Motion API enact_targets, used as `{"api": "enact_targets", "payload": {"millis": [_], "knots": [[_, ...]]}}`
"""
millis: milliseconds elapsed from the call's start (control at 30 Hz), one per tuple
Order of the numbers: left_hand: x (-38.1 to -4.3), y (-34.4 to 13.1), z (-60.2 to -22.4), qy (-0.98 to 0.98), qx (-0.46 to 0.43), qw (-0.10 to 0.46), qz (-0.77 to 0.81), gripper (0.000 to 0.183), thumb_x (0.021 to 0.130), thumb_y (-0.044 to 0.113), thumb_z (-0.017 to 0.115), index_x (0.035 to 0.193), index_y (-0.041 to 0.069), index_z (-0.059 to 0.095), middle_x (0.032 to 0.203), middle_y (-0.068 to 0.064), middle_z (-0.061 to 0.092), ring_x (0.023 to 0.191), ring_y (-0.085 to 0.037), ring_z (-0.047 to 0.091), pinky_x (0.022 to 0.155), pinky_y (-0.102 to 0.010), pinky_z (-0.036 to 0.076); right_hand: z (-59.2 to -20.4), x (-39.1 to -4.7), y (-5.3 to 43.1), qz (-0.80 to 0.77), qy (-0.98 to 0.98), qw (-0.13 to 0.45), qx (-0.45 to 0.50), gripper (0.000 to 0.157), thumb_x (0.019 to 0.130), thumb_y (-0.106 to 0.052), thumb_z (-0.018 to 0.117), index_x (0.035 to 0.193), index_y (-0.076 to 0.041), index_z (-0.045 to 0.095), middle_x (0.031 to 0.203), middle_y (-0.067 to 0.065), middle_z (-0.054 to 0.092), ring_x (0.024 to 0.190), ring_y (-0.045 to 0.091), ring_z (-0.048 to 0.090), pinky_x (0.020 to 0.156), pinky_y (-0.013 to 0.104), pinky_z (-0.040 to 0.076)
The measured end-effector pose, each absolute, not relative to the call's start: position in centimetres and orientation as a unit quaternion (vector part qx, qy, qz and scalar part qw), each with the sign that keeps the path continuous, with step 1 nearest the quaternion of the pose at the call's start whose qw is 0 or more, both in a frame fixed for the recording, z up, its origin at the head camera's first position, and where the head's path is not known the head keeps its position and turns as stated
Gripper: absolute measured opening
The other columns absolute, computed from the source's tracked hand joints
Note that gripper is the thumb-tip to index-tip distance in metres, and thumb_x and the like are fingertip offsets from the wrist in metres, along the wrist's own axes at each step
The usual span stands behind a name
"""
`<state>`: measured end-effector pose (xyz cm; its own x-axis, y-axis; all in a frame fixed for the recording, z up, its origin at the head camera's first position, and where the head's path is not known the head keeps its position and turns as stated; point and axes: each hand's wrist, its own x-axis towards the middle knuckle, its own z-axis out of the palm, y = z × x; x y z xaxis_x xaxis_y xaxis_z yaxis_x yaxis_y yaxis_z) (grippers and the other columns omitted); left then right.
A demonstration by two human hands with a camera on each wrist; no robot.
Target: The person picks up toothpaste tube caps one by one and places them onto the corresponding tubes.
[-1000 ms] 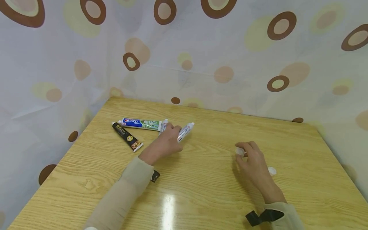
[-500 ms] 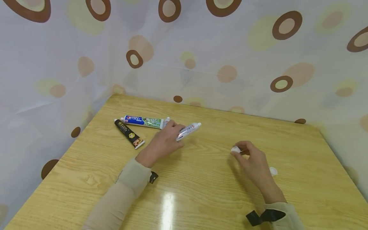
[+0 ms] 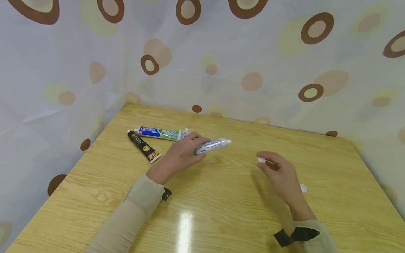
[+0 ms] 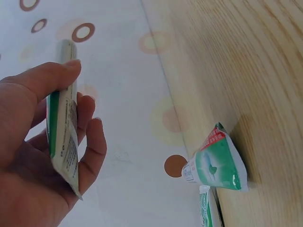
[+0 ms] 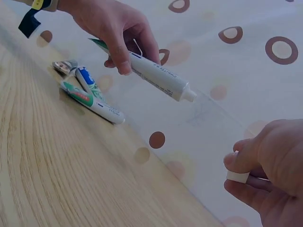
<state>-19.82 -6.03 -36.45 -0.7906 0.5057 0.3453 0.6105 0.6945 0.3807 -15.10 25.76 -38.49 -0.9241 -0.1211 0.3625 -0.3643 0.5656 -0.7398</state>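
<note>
My left hand (image 3: 179, 156) grips a white and green toothpaste tube (image 3: 213, 145) above the table. Its bare white nozzle (image 5: 190, 95) points right, toward the other hand. Thumb and fingers of my right hand (image 3: 282, 175) pinch a small white cap (image 3: 261, 160), held in the air apart from the tube. A second white and green tube (image 5: 94, 104) lies on the table, mostly hidden behind the left hand in the head view. Beside it are a blue and green toothpaste tube (image 3: 159, 133) and a black toothpaste tube (image 3: 143, 146).
Another white cap (image 3: 303, 188) lies on the wooden table (image 3: 221, 211), partly behind the right hand. A patterned cloth (image 3: 227, 70) hangs along the table's back and left side. Black straps (image 3: 295, 236) circle the cuffs.
My left hand has lifted the white and green tube and swung its nozzle end to the right. The right hand has risen slightly and turned the cap between its fingers.
</note>
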Motion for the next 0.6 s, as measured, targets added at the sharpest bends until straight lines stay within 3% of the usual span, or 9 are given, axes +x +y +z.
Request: {"api": "enact_targets", "payload": {"millis": [167, 367, 600], "knots": [[-19.9, -6.1, -36.6, -0.903, -0.323, 0.137, -0.248, 0.042, 0.089, 0.023, 0.076, 0.129, 0.016, 0.066, 0.120, -0.002, 0.068, 0.098, -0.014, 0.064, 0.082, -0.033, 0.056, -38.1, -15.3, 25.3, 0.470, -0.865, 0.128, 0.122, 0.028, 0.099, -0.014, 0.062, 0.126, -0.013, 0.068, 0.130, 0.011, 0.064, 0.113, -0.012, 0.055, 0.090, 0.007, 0.047], [-20.1, -6.1, -37.0, -0.876, -0.353, 0.151, -0.291, 0.039, 0.089, 0.023, 0.075, 0.126, 0.016, 0.069, 0.120, -0.002, 0.072, 0.108, -0.017, 0.067, 0.090, -0.033, 0.056, -37.9, -15.5, 24.4, 0.500, -0.849, 0.125, 0.112, 0.027, 0.099, -0.014, 0.061, 0.123, -0.006, 0.069, 0.127, 0.012, 0.066, 0.110, -0.007, 0.060, 0.088, 0.010, 0.050], [-20.2, -5.7, -37.1, -0.844, -0.383, 0.184, -0.327, 0.037, 0.087, 0.023, 0.076, 0.123, 0.015, 0.072, 0.117, -0.001, 0.073, 0.108, -0.016, 0.067, 0.087, -0.029, 0.056, -37.8, -15.7, 23.7, 0.534, -0.830, 0.112, 0.112, 0.026, 0.098, -0.012, 0.062, 0.121, -0.001, 0.067, 0.122, 0.008, 0.068, 0.109, -0.004, 0.062, 0.089, 0.012, 0.051]]}}
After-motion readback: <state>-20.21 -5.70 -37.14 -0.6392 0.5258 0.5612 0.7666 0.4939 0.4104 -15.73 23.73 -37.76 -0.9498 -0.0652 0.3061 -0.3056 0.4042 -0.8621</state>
